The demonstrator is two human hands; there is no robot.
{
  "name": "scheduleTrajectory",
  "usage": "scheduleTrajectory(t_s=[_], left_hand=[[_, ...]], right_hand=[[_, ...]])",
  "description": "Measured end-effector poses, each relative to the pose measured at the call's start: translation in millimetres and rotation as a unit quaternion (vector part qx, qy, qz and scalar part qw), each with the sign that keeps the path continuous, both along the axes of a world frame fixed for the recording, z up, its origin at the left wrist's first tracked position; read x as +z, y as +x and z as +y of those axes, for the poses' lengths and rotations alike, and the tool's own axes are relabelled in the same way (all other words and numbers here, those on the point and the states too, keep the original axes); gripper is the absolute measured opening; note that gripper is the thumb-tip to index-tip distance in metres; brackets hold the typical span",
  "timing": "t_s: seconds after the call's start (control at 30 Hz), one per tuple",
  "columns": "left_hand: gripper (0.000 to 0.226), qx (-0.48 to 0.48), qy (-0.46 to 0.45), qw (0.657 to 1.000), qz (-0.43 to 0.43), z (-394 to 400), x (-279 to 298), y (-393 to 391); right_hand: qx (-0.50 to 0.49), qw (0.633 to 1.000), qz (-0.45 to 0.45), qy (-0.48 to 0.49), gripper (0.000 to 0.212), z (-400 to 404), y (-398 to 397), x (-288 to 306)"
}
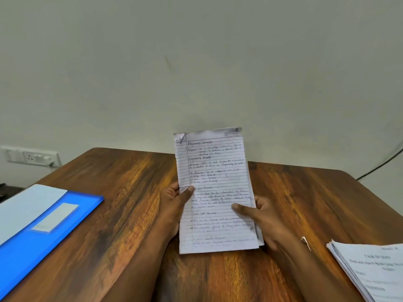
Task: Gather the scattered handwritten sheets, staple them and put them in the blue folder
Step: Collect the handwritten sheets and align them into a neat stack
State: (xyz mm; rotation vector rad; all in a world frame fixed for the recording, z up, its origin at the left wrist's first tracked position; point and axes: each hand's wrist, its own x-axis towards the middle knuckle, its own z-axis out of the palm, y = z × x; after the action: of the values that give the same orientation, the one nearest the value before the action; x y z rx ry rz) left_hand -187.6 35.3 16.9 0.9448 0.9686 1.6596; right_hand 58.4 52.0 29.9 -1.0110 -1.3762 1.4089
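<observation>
One blue plastic folder (50,232), cut off at the left edge, is laid on the brown wooden table (135,192). At centre, a stack of lined handwritten sheets (214,188) is held upright above the table; its left edge is pinched by the left hand (174,205), thumb in front, and its right edge by the right hand (259,216). Other fingers are hidden behind the paper. A pile of printed white pages (375,271) is cropped at the right.

left hand (174,203): bare, no rings | right hand (265,216): bare | forearms: bare, sleeveless
</observation>
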Motion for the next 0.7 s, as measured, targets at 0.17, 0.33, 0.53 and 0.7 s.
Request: scheduleTrajectory(t_s=[0.17, 0.33, 0.53, 0.7], left_hand=[[0.030, -0.046, -0.010, 0.999, -0.025, -2.5, 2.1, 5.9], [0.033, -0.138, -0.043, 0.989, -0.037, -5.8, 0.2, 6.5], [0.022, -0.044, 0.035, 0.998, 0.018, -5.6, 9.8, 24.9], [0.016, 0.042, 0.101, 0.990, 0.093, -9.9, 16.9, 37.3]], right_hand=[[-0.056, 0.997, 0.038, 0.039, 0.028, 2.5, -14.9, 3.1], [-0.113, 0.988, 0.039, 0.101, 0.023, 1.1, -20.0, -2.7], [-0.166, 0.970, 0.038, 0.172, 0.017, -3.5, -21.9, 7.8], [-0.184, 0.962, 0.041, 0.196, 0.019, -5.3, -25.2, 10.8]])
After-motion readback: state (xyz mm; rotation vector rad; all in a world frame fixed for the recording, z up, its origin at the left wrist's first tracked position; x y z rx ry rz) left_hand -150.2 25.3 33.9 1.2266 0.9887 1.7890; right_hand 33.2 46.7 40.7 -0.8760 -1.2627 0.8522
